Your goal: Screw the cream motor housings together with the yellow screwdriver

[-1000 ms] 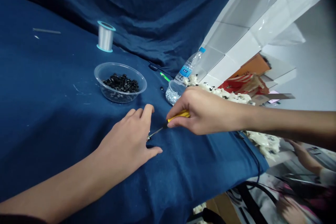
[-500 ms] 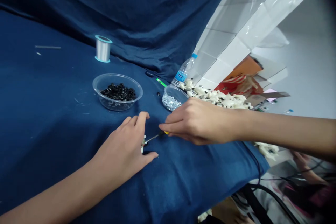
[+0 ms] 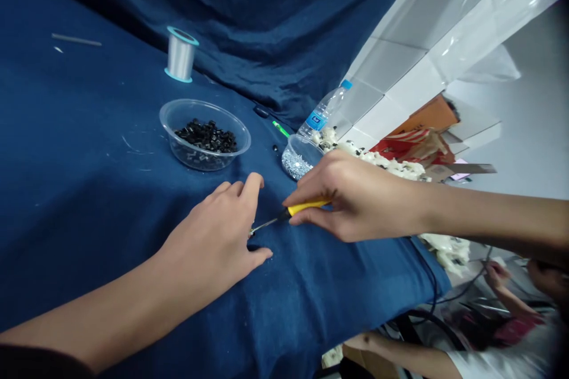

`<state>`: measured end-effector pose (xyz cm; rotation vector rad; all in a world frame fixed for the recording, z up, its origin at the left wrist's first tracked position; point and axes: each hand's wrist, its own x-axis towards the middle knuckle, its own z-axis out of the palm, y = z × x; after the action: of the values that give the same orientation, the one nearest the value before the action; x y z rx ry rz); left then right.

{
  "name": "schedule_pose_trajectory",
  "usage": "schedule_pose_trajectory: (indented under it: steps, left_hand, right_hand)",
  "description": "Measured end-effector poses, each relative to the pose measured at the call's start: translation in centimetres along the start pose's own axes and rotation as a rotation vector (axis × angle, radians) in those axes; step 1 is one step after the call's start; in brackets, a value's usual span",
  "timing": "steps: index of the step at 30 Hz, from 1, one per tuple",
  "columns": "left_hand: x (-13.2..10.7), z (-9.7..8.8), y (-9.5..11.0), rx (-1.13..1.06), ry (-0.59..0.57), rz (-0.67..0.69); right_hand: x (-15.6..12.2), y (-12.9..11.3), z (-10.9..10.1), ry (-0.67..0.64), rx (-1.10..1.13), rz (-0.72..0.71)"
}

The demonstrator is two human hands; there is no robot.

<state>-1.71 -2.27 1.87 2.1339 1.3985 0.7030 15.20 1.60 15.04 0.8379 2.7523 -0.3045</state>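
Note:
My right hand [image 3: 351, 195] grips a screwdriver [image 3: 309, 206] by its yellow handle, with thumb and fingers pinched around it. Its thin metal shaft slants down to the left, and the tip meets a small piece [image 3: 251, 233] at my left palm. That piece is almost wholly hidden; only a bit of metal and something dark show. My left hand [image 3: 217, 231] rests palm down on the blue cloth, curled over the piece, its thumb and index finger apart. Just beyond my right hand stands a clear tub of small silvery screws [image 3: 294, 164].
A clear bowl of black parts [image 3: 204, 136] sits ahead of my left hand. Behind are a spool of clear line [image 3: 181, 54], a green pen [image 3: 280, 128] and a water bottle [image 3: 322, 112]. White pieces [image 3: 395, 166] are heaped right. Another person's arm [image 3: 404, 355] shows lower right.
My right hand has turned and shifted slightly, so more of the yellow handle shows. The white part seen beside my left palm before is now mostly hidden. The whole view has tilted a little.

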Motion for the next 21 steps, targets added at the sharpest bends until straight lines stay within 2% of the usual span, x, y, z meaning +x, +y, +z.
schedule_pose_trajectory:
  steps: [4,6,8,14,16,18,21]
  left_hand:
    - [0.1,0.0,-0.1,0.003,-0.012,0.007]
    - [0.2,-0.1,0.0,0.010,-0.027,-0.006]
    - [0.2,-0.3,0.2,0.020,-0.037,-0.001]
    - [-0.1,-0.6,0.3,0.030,-0.032,0.003]
    - [0.0,-0.5,0.2,0.023,-0.031,0.005]
    - [0.0,-0.4,0.1,0.014,-0.027,0.008]
    - [0.0,-0.2,0.1,0.000,-0.023,0.015]
  right_hand:
    - [1.4,-0.9,-0.9,-0.083,0.046,0.288]
    - [1.7,-1.1,-1.3,-0.113,0.038,0.343]
    - [1.6,-1.2,-1.6,-0.125,-0.009,0.275]
    - [0.8,-1.2,-2.1,-0.191,-0.224,-0.144]
    - [0.7,-1.0,-1.9,-0.189,-0.280,-0.235]
    - [0.6,-0.6,-1.7,-0.154,-0.223,-0.243]
    - [0.3,-0.2,-1.1,-0.066,-0.040,-0.092]
